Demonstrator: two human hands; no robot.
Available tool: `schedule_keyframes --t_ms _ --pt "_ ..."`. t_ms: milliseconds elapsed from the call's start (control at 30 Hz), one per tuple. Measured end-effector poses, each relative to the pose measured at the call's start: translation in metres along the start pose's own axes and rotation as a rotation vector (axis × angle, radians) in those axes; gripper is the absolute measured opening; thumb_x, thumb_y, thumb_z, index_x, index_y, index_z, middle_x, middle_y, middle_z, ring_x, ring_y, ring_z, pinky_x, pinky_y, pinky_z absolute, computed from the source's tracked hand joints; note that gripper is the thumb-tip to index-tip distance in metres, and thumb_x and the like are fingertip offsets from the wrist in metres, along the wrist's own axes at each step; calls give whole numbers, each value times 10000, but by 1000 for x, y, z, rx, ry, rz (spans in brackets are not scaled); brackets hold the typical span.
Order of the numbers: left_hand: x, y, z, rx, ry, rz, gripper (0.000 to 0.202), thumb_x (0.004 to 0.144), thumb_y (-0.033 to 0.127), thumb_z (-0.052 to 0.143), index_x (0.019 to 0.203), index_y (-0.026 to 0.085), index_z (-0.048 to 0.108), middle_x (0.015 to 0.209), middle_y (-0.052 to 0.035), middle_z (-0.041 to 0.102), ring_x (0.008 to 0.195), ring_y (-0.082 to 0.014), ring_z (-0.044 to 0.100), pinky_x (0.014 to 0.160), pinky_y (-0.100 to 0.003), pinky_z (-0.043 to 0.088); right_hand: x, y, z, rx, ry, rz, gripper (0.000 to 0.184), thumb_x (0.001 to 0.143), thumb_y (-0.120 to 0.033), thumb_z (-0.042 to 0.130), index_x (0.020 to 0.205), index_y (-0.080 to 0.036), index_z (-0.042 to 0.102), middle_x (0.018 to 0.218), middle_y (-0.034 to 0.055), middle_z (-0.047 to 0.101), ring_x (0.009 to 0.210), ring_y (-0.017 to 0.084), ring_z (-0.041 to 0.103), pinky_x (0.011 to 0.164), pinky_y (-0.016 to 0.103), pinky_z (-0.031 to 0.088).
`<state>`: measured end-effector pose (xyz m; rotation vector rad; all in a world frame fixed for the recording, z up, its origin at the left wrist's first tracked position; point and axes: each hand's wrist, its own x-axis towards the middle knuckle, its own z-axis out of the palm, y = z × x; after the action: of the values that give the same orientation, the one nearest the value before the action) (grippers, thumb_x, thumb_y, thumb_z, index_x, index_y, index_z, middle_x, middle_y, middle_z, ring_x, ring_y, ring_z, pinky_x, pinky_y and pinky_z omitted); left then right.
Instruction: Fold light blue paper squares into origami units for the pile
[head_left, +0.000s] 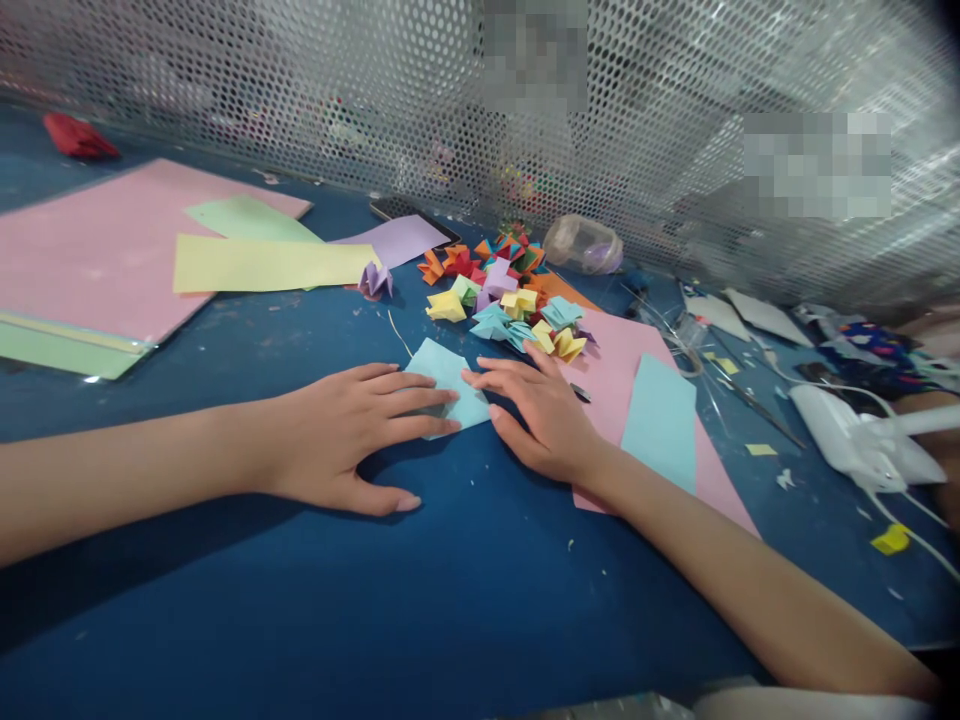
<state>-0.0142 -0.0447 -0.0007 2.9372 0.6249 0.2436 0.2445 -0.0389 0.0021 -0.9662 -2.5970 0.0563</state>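
Note:
My left hand [352, 425] lies flat on the blue table [420, 600], fingers stretched out over the left part of a small light-blue paper square [457, 385]. My right hand [540, 410] rests flat beside it, fingertips pressing the paper's right edge. Just beyond the paper sits a pile of small folded paper pieces [510, 295] in yellow, teal, orange, red and purple. A single purple folded piece [373, 280] lies apart to the left of the pile.
Large pink sheet [90, 250] with yellow [262, 265], green and lilac sheets at the left. Pink [622, 360] and light-blue [664, 420] sheets lie under my right forearm. Scissors [742, 395], white device with cable [862, 445], plastic jar [583, 245], perforated metal wall [300, 90] behind.

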Motion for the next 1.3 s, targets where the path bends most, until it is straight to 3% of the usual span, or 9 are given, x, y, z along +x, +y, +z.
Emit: schedule_keyframes --t_ms 233,400,667,767,867,967,1167,1300 --pt "0 -1 0 10 -17 -6 622 856 609 429 1379 273 398 1488 -63 358 1332 -292 374 1107 -460 251 3 3 5 -40 -72 120 323 929 -279 395 1231 -192 465 1331 70 557 1301 251 432 1106 555 223" --pt "0 0 -1 10 -33 -9 631 861 617 409 1391 275 382 1495 -56 346 1336 -291 367 1112 -465 236 4 3 3 -106 -63 81 420 930 -293 387 1336 -191 400 1455 82 410 1362 259 336 1106 564 221" --pt "-1 -1 2 12 -32 -16 641 861 616 411 1403 276 367 1505 -55 326 1341 -296 360 1110 -478 229 4 0 6 -236 -125 102 408 956 -326 348 1322 -219 494 1493 79 340 1400 288 246 1095 603 186" --pt "-1 0 2 19 -32 -13 634 864 613 410 1395 267 381 1500 -56 336 1342 -290 356 1109 -468 235 0 0 3 -192 -61 109 405 954 -287 315 1284 -205 537 1469 71 387 1375 263 302 1095 562 225" --pt "-1 0 1 22 -32 -7 627 866 611 406 1387 262 391 1491 -57 354 1340 -284 357 1107 -462 240 -4 0 -1 -115 106 14 381 916 -223 322 1024 -213 688 1312 40 576 1244 227 475 1085 501 273" --pt "-1 0 1 23 -40 -8 625 867 617 394 1387 271 388 1492 -50 352 1340 -283 356 1102 -470 247 -6 0 -2 -71 196 -82 360 873 -180 356 790 -225 704 1093 6 703 1085 207 581 1080 483 278" --pt "-1 -1 0 22 -58 -14 630 871 624 380 1401 284 360 1507 -37 323 1347 -284 346 1099 -484 248 -7 2 -1 -12 266 -67 342 848 -166 365 637 -219 629 1011 0 722 978 207 606 1033 485 325" --pt "0 -1 1 18 -63 -16 635 867 629 382 1400 283 365 1505 -43 326 1345 -290 349 1104 -486 239 -7 1 -1 -45 273 -75 329 847 -168 365 704 -213 658 1046 16 709 971 215 601 1018 485 336"
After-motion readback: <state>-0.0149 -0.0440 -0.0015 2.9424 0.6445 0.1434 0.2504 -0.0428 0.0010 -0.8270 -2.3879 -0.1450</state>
